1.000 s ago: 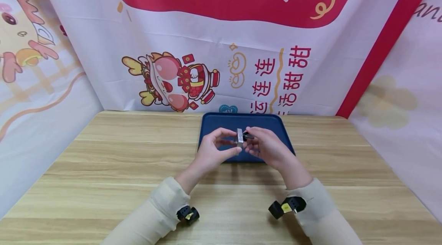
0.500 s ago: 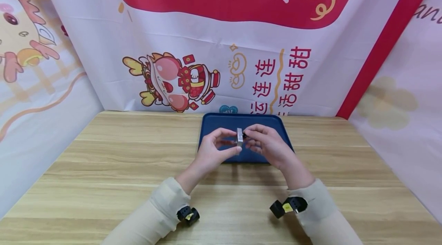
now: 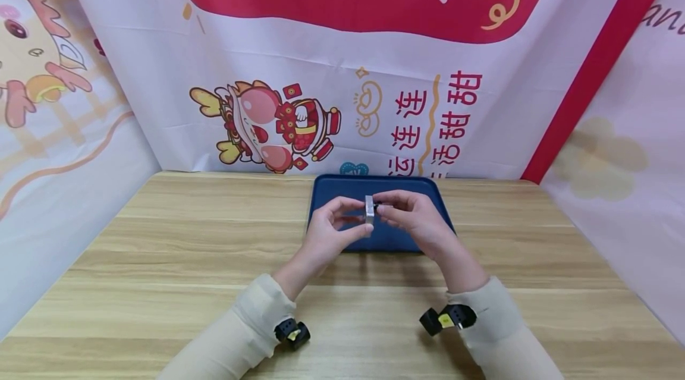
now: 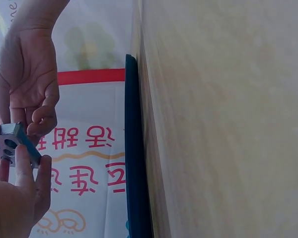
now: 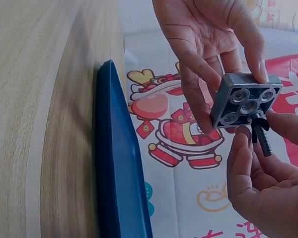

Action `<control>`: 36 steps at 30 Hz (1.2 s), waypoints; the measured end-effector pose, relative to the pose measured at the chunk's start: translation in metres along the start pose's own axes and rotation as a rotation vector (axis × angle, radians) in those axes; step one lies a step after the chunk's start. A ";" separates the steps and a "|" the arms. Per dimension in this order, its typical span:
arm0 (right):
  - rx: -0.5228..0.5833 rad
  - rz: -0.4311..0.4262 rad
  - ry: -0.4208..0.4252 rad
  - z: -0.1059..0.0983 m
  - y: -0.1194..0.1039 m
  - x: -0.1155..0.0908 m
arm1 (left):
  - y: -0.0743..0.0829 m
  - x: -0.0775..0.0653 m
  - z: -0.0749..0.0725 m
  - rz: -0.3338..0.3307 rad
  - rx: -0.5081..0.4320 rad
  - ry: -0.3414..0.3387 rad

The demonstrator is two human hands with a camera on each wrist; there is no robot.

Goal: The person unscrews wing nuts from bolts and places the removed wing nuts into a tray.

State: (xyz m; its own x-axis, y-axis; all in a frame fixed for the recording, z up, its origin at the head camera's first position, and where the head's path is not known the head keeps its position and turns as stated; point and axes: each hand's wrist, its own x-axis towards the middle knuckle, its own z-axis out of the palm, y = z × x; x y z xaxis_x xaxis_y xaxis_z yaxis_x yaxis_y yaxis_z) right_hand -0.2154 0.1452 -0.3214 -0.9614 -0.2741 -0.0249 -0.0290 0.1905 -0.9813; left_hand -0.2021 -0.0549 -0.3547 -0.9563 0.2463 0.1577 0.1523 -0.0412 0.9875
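Your left hand point(image 3: 327, 230) pinches the square silver metal block point(image 5: 247, 103) by its edges, between both hands. Your right hand point(image 3: 420, 220) pinches the black wing nut point(image 5: 259, 122) on the projecting threaded metal bolt point(image 5: 265, 146); its fingertips have shifted round the nut, indicating probable turning.

We see a table point(image 3: 214, 237) with pale brown, streaked wood grain; on it, near its far edge, a shallow dark blue tray point(image 3: 339, 187) lies flat.

Head looks forward-down; closer wrist views share metal block point(image 5: 246, 100).
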 end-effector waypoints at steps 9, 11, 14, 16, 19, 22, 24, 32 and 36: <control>-0.096 -0.057 0.029 0.002 0.002 0.001 | 0.001 0.000 0.000 0.012 -0.009 -0.002; -0.115 -0.085 0.034 0.003 0.002 0.001 | 0.001 0.000 0.000 0.016 -0.011 -0.002; -0.141 -0.135 0.038 0.003 0.002 0.001 | 0.000 -0.001 0.000 0.026 -0.022 -0.003; -0.155 -0.162 0.038 0.003 0.003 0.000 | 0.000 0.000 -0.001 0.029 -0.029 -0.003; -0.155 -0.168 0.032 0.003 0.002 0.000 | 0.000 0.000 -0.001 0.030 -0.032 -0.004; -0.092 -0.098 0.034 0.001 0.001 0.000 | 0.000 0.000 -0.001 0.035 -0.027 -0.003; -0.021 -0.020 0.045 -0.001 0.001 0.000 | 0.000 0.000 -0.001 0.038 -0.022 0.000; 0.231 0.120 -0.036 0.000 0.001 0.000 | -0.002 0.000 0.000 0.039 0.001 -0.001; 0.276 0.131 -0.030 0.002 0.000 0.000 | -0.003 0.001 0.000 0.043 -0.006 -0.006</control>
State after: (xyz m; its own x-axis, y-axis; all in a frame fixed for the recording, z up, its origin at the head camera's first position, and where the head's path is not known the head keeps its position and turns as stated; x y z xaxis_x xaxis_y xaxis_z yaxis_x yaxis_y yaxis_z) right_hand -0.2149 0.1430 -0.3223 -0.9434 -0.2924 -0.1564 0.1743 -0.0360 -0.9840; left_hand -0.2031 -0.0548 -0.3574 -0.9475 0.2498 0.1997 0.1914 -0.0573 0.9798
